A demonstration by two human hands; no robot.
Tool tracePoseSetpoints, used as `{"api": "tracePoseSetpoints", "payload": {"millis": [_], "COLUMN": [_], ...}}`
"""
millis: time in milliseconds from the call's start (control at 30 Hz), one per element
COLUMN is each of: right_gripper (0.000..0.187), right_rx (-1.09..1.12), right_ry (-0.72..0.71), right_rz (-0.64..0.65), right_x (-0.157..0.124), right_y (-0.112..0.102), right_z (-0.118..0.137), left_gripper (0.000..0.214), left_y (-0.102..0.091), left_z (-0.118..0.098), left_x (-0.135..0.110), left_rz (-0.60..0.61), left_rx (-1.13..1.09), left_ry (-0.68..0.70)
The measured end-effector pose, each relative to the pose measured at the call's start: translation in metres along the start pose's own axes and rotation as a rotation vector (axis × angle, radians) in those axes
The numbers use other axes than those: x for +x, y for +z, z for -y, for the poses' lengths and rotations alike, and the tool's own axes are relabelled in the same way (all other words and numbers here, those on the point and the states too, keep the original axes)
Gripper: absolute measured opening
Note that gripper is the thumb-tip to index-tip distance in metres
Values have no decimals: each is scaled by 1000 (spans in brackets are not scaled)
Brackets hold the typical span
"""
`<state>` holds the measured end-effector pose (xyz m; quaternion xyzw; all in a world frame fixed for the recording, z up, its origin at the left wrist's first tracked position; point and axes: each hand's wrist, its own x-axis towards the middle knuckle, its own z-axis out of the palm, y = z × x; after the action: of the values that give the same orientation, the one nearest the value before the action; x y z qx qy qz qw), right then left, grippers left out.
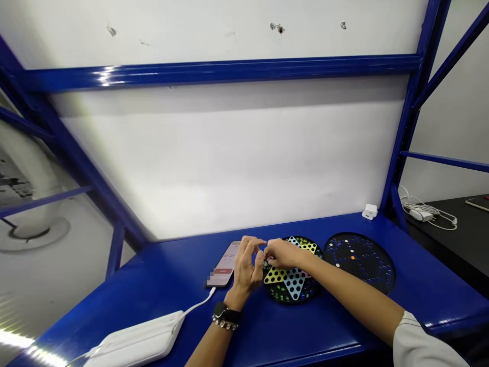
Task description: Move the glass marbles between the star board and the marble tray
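Note:
A round Chinese checkers board [295, 285] carries a coloured star full of dark holes, with marbles around its rim. At the board's left edge is my left hand [244, 265], palm turned inward, its fingers curved and apart, with nothing visible in them. My right hand [283, 253] reaches over the board from the right, fingertips pinched together near the left hand's fingers. What the pinch holds, if anything, is hidden. Right of the board lies a round black tray [372, 262] with blue curved markings and a few small white and orange pieces.
A phone [223, 270] lies left of my left hand, cabled to a white power bank [137, 339] at the front left. A white charger block [369, 211] sits at the back right of the blue shelf [179, 278]. Blue metal posts [403, 137] frame the shelf.

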<state>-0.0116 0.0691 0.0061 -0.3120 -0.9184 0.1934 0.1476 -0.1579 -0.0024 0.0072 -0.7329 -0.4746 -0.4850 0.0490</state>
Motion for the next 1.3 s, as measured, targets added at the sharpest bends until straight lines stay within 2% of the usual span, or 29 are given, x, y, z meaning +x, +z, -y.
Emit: {"api": "tracePoseSetpoints", "payload": {"millis": [100, 200, 300, 367, 433, 500, 567, 667, 733, 833, 1000, 1167, 1233, 1300], "right_gripper": [23, 27, 26, 19, 15, 22, 28, 36, 37, 37, 42, 31, 21, 15], "right_rx": [5, 68, 129, 164, 206, 265, 337, 363, 317, 294, 257, 313, 335, 362], "right_ry": [-37, -90, -61, 36, 140, 233, 341, 489, 549, 559, 588, 540, 477, 387], "right_rz": [20, -35, -104, -104, -14, 126, 323, 527, 601, 662, 697, 675, 596, 445], "right_x": [-4, -16, -39, -61, -88, -114, -134, -148, -147, -141, -141, -148, -149, -146], "right_y": [4, -2, -25, -46, -69, -88, -99, -98, -90, -81, -78, -78, -81, -86], "right_z": [-5, -15, -29, -41, -57, -74, -89, -96, -91, -75, -58, -66, -70, -73], "left_gripper": [27, 27, 26, 27, 28, 29, 30, 30, 30, 30, 31, 30, 31, 31], "left_y": [1, 1, 1, 1, 2, 2, 3, 4, 4, 3, 4, 5, 5, 4], "left_z": [-1, -2, -3, -5, -7, -9, -10, -9, -8, -7, -7, -6, -6, -7], "left_x": [1, 3, 5, 6, 7, 7, 6, 5, 5, 5, 5, 4, 4, 5], "left_rz": [22, 67, 114, 146, 173, 197, 213, 220, 213, 211, 233, 230, 218, 210], "left_rx": [-2, -3, -5, -9, -14, -21, -29, -27, -24, -25, -45, -48, -46, -47], "left_ry": [1, 0, -17, -36, -51, -54, -48, -32, -21, -14, -21, -13, -10, -4]}}
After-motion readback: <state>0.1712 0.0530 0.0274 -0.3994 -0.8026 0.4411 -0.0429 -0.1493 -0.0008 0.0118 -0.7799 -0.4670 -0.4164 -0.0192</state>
